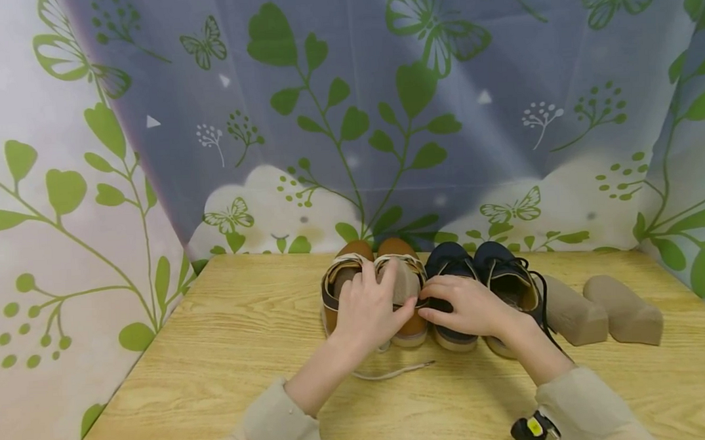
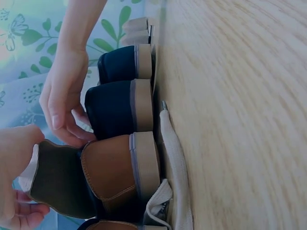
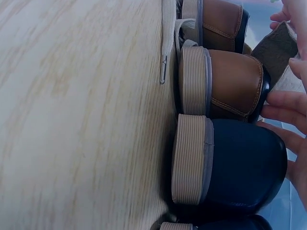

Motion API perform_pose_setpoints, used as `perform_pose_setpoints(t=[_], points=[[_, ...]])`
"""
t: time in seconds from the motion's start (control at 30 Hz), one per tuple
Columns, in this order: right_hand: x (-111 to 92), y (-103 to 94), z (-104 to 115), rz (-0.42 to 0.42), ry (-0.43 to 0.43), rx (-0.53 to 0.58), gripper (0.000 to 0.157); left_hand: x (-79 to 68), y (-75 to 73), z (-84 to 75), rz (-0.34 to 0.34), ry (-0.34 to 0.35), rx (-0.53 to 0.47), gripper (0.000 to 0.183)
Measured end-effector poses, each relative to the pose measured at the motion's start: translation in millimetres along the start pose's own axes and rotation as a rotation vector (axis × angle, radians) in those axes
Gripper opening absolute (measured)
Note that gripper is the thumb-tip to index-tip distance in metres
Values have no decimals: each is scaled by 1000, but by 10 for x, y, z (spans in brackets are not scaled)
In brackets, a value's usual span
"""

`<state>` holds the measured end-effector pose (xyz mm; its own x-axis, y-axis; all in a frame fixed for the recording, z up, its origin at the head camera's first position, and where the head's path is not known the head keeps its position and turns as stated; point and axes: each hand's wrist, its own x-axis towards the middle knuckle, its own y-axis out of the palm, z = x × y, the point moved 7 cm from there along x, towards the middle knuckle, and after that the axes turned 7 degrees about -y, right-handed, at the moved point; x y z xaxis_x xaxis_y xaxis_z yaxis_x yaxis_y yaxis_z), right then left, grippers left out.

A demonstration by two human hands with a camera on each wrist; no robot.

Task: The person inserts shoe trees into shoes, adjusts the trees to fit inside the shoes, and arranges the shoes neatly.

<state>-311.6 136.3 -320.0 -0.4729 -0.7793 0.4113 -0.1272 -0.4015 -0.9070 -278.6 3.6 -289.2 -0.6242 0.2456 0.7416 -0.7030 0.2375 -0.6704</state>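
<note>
My left hand (image 1: pixel 362 308) pinches a beige shoe insert (image 1: pixel 406 282), which stands tilted up out of the right-hand brown shoe (image 1: pixel 409 326). In the left wrist view the insert (image 2: pixel 64 177) looks dark in shade, with the thumb on one edge and fingers at the other. My right hand (image 1: pixel 471 300) holds the collar at the back of that same brown shoe (image 3: pixel 235 84), its fingertips close to the navy shoe (image 3: pixel 247 163) beside it. The left-hand brown shoe (image 1: pixel 331 319) stands alongside, partly hidden by my left hand. Pale laces are wrapped around the brown shoes' uppers.
Another navy shoe (image 1: pixel 503 285) with dark laces stands to the right. Two beige inserts (image 1: pixel 625 310) lie beyond it on the wooden table (image 1: pixel 217 370). A pale lace end (image 1: pixel 389 376) trails in front of the brown shoes. A patterned cloth (image 1: pixel 339 181) hangs behind.
</note>
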Motion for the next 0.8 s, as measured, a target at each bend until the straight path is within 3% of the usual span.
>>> perform_pose_setpoints(t=[0.3,0.8], points=[[4,-1,-4,1,-12,4,25,-23,47,-48,26,11,6,62],[-10,14,-10,25,14,-5,22,-48,101,-98,-49,3,36,64]])
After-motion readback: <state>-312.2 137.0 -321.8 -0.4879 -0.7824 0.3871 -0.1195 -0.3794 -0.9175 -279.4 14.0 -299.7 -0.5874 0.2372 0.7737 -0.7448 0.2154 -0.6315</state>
